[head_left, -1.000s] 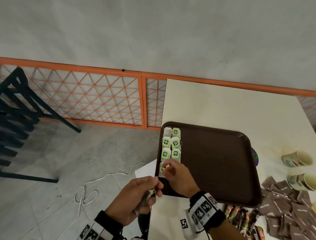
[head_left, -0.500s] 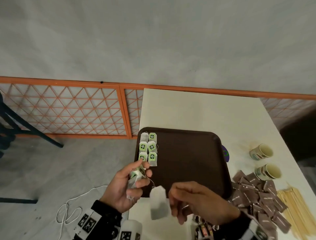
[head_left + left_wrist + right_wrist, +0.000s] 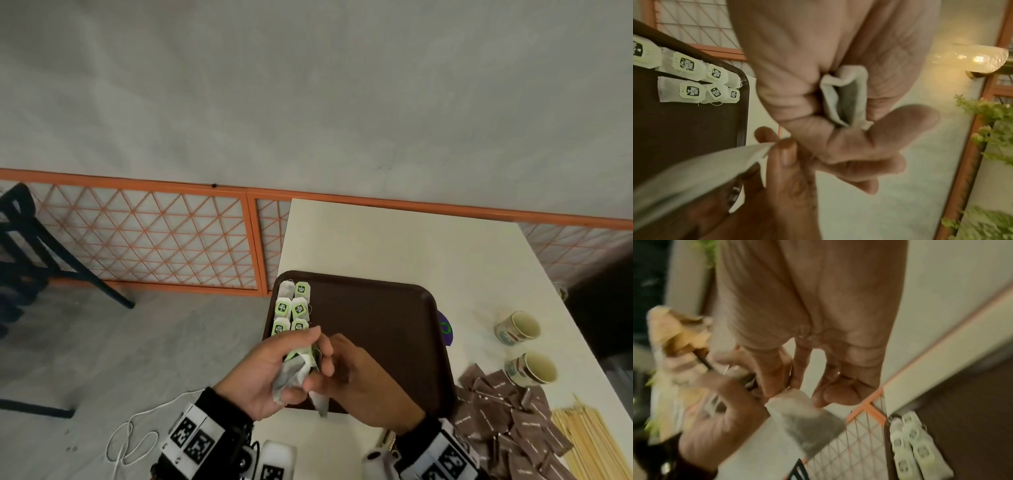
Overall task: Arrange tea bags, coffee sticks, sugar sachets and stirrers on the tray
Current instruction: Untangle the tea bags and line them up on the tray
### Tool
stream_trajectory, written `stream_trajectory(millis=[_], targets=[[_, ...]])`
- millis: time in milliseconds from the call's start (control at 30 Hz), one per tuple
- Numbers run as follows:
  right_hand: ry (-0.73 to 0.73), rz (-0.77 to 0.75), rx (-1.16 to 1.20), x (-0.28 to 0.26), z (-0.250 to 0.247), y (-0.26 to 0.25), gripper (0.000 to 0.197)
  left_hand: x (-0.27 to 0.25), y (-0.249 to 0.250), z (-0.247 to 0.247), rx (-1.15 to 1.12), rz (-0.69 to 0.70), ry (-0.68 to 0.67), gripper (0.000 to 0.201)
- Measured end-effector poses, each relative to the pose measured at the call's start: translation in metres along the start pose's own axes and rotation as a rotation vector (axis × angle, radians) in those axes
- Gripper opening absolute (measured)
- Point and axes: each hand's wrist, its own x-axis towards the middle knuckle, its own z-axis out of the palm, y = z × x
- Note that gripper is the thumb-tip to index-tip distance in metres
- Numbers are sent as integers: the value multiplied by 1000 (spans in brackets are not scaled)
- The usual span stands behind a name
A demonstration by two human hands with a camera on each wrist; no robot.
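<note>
A brown tray (image 3: 376, 318) lies on the white table. Several tea bags (image 3: 291, 310) with green tags lie in two columns along its left edge, also seen in the left wrist view (image 3: 692, 81) and the right wrist view (image 3: 916, 447). My left hand (image 3: 305, 359) grips a bunch of tea bags (image 3: 291, 371) above the tray's near left corner; one folded bag (image 3: 844, 97) shows in its palm. My right hand (image 3: 330, 375) touches the left and pinches the top of a single tea bag (image 3: 320, 404), which hangs down (image 3: 805, 417).
Brown sachets (image 3: 507, 414) lie heaped right of the tray, with wooden stirrers (image 3: 589, 442) beyond them. Two paper cups (image 3: 517, 329) (image 3: 531, 368) lie on their sides at the right. A purple item (image 3: 445, 330) peeks from under the tray's right rim. The table's left edge runs beside the tray.
A second ago my right hand was at the row of tea bags on the tray. It then drew back holding a single bag and has now come up against my left hand.
</note>
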Motion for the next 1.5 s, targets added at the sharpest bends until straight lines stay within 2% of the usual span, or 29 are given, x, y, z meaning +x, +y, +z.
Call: stream_trajectory(millis=[100, 233, 300, 433, 533, 600, 667, 767, 833, 1000, 1100, 1167, 1233, 1300, 1367, 1433, 1500], targets=[[-136, 17, 126, -12, -3, 0, 12, -5, 1, -4, -95, 22, -23, 34], [-216, 16, 68, -21, -5, 1, 37, -9, 1, -12, -238, 48, -78, 29], [-243, 70, 61, -26, -13, -5, 32, -9, 0, -20, -319, 80, -109, 24], [-200, 153, 28, -36, -44, -40, 17, -2, -16, -41, -481, 99, -169, 26], [-163, 170, -56, -38, -70, -82, 17, 13, -36, -44, -529, 23, -40, 35], [-172, 180, -107, -39, -87, -107, 21, 27, -48, -37, -361, -39, 123, 28], [-186, 202, -144, -40, -104, -126, 20, 38, -56, -31, -81, -100, 241, 27], [-155, 235, -181, -44, -125, -133, 16, 46, -54, -20, 163, -70, 278, 26], [-137, 259, -184, -46, -132, -131, 15, 42, -42, -8, 238, 38, 263, 33], [-188, 254, -138, -47, -125, -121, 17, 23, -5, 24, 618, 469, 183, 35], [-207, 234, -102, -46, -119, -115, 15, 21, 4, 37, 887, 504, 7, 35], [-208, 234, -62, -46, -119, -112, 13, 22, 1, 42, 1007, 460, -117, 20], [-183, 246, -22, -46, -120, -108, 14, 22, -5, 41, 1009, 424, -172, 8], [-168, 262, 8, -47, -122, -104, 14, 20, -10, 38, 943, 365, -182, 15], [-170, 279, 21, -49, -124, -101, 14, 18, -12, 34, 852, 297, -187, 15], [-148, 306, -28, -51, -127, -98, 14, 17, -12, 29, 762, 261, -129, 14], [-67, 319, -178, -50, -124, -89, 10, 17, -11, 23, 681, 221, -33, 14]])
